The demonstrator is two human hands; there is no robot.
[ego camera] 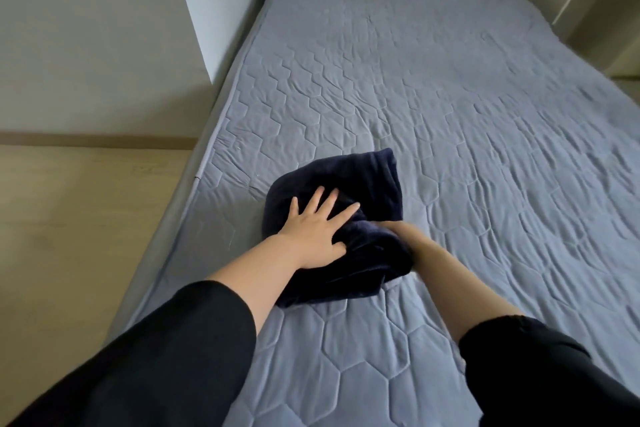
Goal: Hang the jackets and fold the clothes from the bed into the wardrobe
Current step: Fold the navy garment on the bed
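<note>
Your left hand lay flat, fingers spread and released, pressing the dark garment onto the bed near its left edge. Your right hand was tucked under a fold of the cloth; whether its fingers gripped could not be determined. The garment was bunched, only partly folded. Risk noted: lifting it from one side could let the loose layers slide apart, undoing the fold. No wardrobe was in view.
</note>
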